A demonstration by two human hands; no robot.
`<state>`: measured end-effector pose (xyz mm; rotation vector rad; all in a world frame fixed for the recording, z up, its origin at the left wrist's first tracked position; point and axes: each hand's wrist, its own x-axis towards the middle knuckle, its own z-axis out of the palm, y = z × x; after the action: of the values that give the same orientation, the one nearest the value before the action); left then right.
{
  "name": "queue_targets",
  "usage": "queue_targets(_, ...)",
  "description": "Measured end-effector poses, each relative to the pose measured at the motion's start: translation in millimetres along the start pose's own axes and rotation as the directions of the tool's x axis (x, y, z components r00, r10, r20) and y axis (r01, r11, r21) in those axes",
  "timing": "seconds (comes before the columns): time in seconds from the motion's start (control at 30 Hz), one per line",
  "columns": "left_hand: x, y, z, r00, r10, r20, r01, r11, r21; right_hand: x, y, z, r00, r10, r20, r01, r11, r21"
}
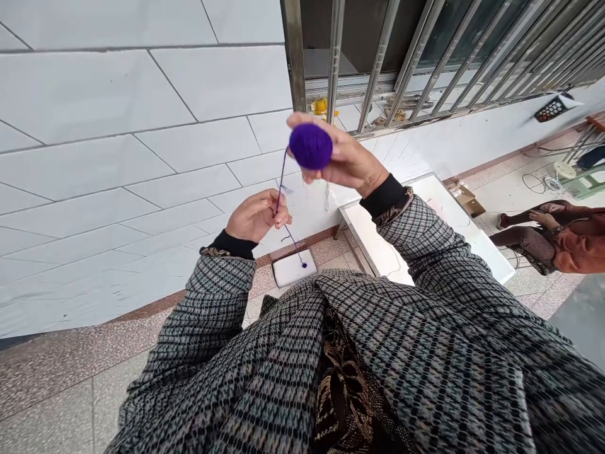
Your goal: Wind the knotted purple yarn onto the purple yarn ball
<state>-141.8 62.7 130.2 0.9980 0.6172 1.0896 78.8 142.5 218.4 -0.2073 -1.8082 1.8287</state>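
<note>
Gripping a purple yarn ball, the right hand sits below steel window bars, the left hand pinching the strand

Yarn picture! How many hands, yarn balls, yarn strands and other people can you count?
Hands: 2 (left hand, right hand)
Yarn balls: 1 (purple yarn ball)
Yarn strands: 1 (yarn strand)
Other people: 1 (other person)
Total: 5

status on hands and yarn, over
Right hand holding purple yarn ball. Left hand pinching strand. Strand runs down toward white pad on floor.
</note>
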Motion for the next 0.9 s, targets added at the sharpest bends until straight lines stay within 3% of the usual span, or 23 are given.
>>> queue_targets(0.07, -1.3, -21.7, -4.5, 0.998, -0.017, -0.054, 0.014, 0.998, -0.065, 6.0, -7.0, -0.4, 0.967, -0.074, -0.244, 0.088, 0.995, 0.050)
queue_targets(0.13, -4.0, -44.3, -12.6, 0.993, -0.053, -0.108, 0.040, 0.993, -0.114, 8.1, -19.8, 1.0, 0.918, -0.025, -0.395, 0.032, 0.999, 0.011)
queue_targets(0.23, -10.9, -74.9, -28.2, 0.971, -0.132, -0.198, 0.098, 0.981, -0.170, 7.7, -42.6, 6.9, 0.885, 0.042, -0.464, -0.079, 0.995, -0.060)
queue_targets(0.33, -18.4, -96.7, -41.7, 0.937, -0.214, -0.275, 0.167, 0.968, -0.187, 10.0, -58.8, 16.8, 0.845, 0.021, -0.534, -0.119, 0.982, -0.150)
queue_targets(0.43, -21.2, -107.2, -50.3, 0.914, -0.242, -0.325, 0.197, 0.966, -0.166, 15.0, -68.3, 25.8, 0.793, -0.078, -0.604, -0.077, 0.971, -0.228)
queue_targets(0.5, -18.9, -108.5, -54.4, 0.904, -0.223, -0.365, 0.198, 0.974, -0.106, 18.4, -75.5, 28.0, 0.806, -0.148, -0.573, -0.006, 0.966, -0.257)
queue_targets(0.6, -10.7, -103.4, -61.9, 0.900, -0.139, -0.413, 0.175, 0.983, 0.050, 23.6, -90.3, 27.0, 0.818, -0.166, -0.551, -0.009, 0.954, -0.301)
queue_targets(0.7, -1.0, -87.4, -69.2, 0.911, -0.067, -0.407, 0.158, 0.968, 0.194, 30.6, -99.2, 26.1, 0.820, -0.083, -0.567, -0.123, 0.941, -0.315)
queue_targets(0.73, 2.1, -78.5, -69.5, 0.919, -0.042, -0.393, 0.139, 0.965, 0.221, 33.6, -98.5, 26.3, 0.845, -0.061, -0.532, -0.112, 0.951, -0.287)
queue_targets(0.83, 12.2, -38.1, -54.4, 0.936, 0.105, -0.337, -0.033, 0.977, 0.211, 45.0, -86.3, 28.4, 0.947, -0.082, -0.309, 0.055, 0.994, -0.093)
queue_targets(0.9, 20.0, -3.1, -29.9, 0.923, 0.251, -0.292, -0.212, 0.964, 0.160, 52.9, -76.6, 32.0, 0.973, -0.089, -0.214, 0.096, 0.995, 0.026)
